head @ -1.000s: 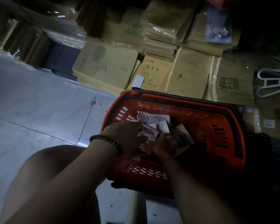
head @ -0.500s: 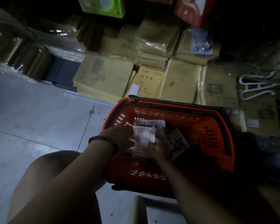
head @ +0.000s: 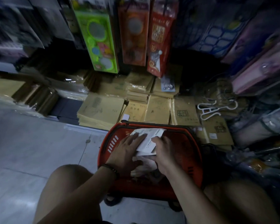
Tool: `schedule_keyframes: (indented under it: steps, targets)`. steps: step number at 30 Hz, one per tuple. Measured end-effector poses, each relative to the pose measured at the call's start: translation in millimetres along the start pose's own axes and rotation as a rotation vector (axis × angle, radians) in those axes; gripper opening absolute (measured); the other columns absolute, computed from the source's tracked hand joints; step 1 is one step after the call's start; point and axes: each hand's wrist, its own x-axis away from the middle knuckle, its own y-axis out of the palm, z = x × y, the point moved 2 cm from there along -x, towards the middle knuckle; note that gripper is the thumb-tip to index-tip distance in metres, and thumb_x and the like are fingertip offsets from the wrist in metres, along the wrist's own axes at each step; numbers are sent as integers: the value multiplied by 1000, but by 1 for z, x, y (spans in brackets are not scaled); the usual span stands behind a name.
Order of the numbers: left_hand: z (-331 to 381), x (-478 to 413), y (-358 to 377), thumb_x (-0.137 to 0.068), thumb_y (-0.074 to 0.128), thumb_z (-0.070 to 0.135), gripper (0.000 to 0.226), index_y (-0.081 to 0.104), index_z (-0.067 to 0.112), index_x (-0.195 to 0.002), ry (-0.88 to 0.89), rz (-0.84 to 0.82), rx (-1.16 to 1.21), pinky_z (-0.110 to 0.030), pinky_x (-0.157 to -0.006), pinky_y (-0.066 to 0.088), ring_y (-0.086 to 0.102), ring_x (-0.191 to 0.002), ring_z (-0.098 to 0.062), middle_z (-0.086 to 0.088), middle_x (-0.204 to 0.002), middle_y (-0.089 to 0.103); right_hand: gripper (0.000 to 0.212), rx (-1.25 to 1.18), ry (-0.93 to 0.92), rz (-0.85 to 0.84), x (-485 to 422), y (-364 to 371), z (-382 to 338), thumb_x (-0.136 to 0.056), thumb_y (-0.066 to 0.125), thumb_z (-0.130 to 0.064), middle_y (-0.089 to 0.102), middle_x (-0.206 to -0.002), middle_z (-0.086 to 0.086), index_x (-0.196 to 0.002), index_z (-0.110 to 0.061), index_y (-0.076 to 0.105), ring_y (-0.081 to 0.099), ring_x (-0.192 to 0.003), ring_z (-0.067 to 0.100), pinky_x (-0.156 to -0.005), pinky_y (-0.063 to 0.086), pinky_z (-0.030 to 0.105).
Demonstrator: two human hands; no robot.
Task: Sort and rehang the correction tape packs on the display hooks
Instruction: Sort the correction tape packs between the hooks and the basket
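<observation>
A stack of white correction tape packs point(head: 149, 139) is held between both hands above a red shopping basket point(head: 111, 143) on the floor. My left hand point(head: 128, 151), with a dark bead bracelet on the wrist, lies with fingers spread over the left side of the stack, thumb under it. My right hand point(head: 164, 152) grips the stack's right edge, fingers curled round it. More pale packs point(head: 142, 168) lie in the basket under my hands, partly hidden.
Hanging boxed goods, green point(head: 97, 41) and red point(head: 160, 38), fill the display above. Stacks of brown wrapped exercise books point(head: 102, 109) line the floor behind the basket. White hangers point(head: 217, 109) lie at right. Pale floor tiles point(head: 31, 143) stretch to the left. My knees flank the basket.
The view has tilted up, showing the hanging display. Both hands have gathered the packs into one stack and lifted it from the basket floor toward its rim.
</observation>
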Motion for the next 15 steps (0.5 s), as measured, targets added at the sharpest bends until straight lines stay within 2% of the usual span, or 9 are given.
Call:
schedule_keyframes:
  steps: [2, 4, 6, 8, 10, 11, 13, 14, 15]
  targets:
    - [8, 10, -9, -97, 72, 37, 89, 19, 35, -169, 52, 107, 43, -41, -130, 30, 30, -160, -24, -3, -174, 30, 13, -24, -32, 5, 18, 0, -16, -92, 69, -24, 70, -107, 7, -103, -24, 63, 71, -95, 28, -86, 61, 64]
    - [16, 20, -20, -99, 71, 20, 82, 28, 33, -167, 102, 200, 178, -39, -126, 37, 38, -157, -17, 4, -170, 40, 21, -46, -56, -41, 40, -1, -35, -96, 71, -35, 72, -113, 11, -112, -23, 63, 74, -97, 32, -85, 63, 61]
    - [29, 33, -35, -98, 70, 12, 80, 35, 45, -162, 111, 278, 388, -26, -117, 45, 47, -147, 0, 24, -159, 50, 37, -65, -88, -149, 60, -2, -55, -103, 60, -53, 77, -110, 10, -117, -19, 65, 78, -91, 36, -79, 65, 52]
    - [47, 49, -52, -98, 73, 12, 76, 44, 57, -151, 79, 356, 581, -14, -106, 49, 55, -138, 6, 35, -145, 59, 38, -70, -153, -225, 82, -5, -76, -107, 50, -51, 79, -107, 10, -118, -19, 65, 79, -85, 30, -67, 64, 39]
    - [56, 59, -68, -94, 78, 16, 56, 61, 49, -136, 4, 411, 811, -18, -94, 57, 69, -128, -11, 20, -132, 73, 21, 50, -300, -249, 101, -10, -92, -106, 59, -37, 76, -111, 11, -118, -21, 65, 78, -88, 19, -64, 61, 29]
    - [60, 61, -76, -92, 80, 17, 47, 66, 41, -130, -30, 414, 931, -23, -89, 60, 73, -121, -19, 10, -127, 77, 20, 148, -395, -256, 109, -12, -98, -102, 67, -31, 73, -116, 3, -120, -26, 64, 75, -93, 12, -66, 58, 22]
    - [66, 67, -97, -86, 85, 21, 43, 69, 34, -123, -57, 405, 1090, -30, -84, 64, 78, -112, -25, -4, -124, 79, 44, 431, -631, -239, 123, -17, -111, -90, 80, -32, 59, -126, -25, -127, -41, 58, 61, -112, -5, -80, 49, 8]
    - [70, 70, -110, -82, 89, 27, 44, 71, 36, -121, -52, 402, 1136, -34, -83, 65, 79, -110, -26, -7, -124, 79, 60, 564, -749, -207, 130, -20, -119, -84, 84, -35, 48, -131, -33, -134, -46, 52, 50, -120, -13, -89, 43, 3]
    - [76, 73, -123, -76, 94, 35, 47, 73, 40, -117, -38, 402, 1168, -38, -84, 66, 79, -109, -28, -6, -123, 79, 74, 664, -859, -182, 138, -22, -128, -81, 86, -38, 37, -139, -32, -142, -47, 46, 39, -129, -12, -101, 36, 3]
